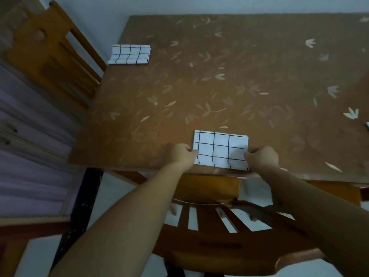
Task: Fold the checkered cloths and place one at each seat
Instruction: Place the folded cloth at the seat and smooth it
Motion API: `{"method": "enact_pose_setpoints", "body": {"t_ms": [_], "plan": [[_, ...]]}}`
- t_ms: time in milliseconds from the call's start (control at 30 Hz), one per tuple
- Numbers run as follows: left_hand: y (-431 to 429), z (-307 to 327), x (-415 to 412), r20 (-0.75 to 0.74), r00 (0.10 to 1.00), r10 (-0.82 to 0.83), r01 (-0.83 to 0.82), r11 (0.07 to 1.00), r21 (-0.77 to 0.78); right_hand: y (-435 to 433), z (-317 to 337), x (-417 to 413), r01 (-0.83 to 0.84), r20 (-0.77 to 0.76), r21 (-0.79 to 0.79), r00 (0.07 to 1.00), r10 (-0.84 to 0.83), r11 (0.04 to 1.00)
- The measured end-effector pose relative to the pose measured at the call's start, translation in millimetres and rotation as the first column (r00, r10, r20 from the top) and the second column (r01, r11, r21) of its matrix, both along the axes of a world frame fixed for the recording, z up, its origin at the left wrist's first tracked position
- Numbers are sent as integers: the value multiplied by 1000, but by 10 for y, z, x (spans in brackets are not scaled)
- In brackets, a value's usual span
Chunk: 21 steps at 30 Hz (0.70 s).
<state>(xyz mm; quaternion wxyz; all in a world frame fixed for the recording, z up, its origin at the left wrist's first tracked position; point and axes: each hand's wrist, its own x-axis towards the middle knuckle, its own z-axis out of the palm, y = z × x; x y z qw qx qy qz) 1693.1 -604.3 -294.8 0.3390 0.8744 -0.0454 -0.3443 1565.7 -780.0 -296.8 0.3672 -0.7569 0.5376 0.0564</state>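
Note:
A folded white cloth with black checks (220, 149) lies flat at the near edge of the brown leaf-patterned table (219, 86). My left hand (182, 154) pinches its left edge. Its right edge is pinched by my right hand (262, 158). A second folded checkered cloth (129, 54) rests at the table's far left corner, in front of the left chair. At the right border a small white scrap with dark marking (367, 125) shows; what it is cannot be told.
A wooden chair (219, 226) stands tucked under the near edge, directly below my arms. Another wooden chair (50, 52) stands at the table's left side. A purple-panelled cabinet (30, 156) lines the left wall.

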Motion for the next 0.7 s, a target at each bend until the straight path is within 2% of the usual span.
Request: {"method": "enact_pose_setpoints", "body": {"t_ms": [200, 467, 700], "plan": [[-108, -125, -17, 117, 993, 25, -36, 995, 95, -20, -82, 71, 23, 56, -6, 998, -23, 1000], [198, -164, 158, 116, 988, 104, -111, 992, 55, 189, -188, 272, -51, 81, -26, 995, 53, 998], [415, -229, 222, 168, 983, 79, -92, 993, 73, 368, -202, 364, -79, 75, -57, 994, 83, 995]]}}
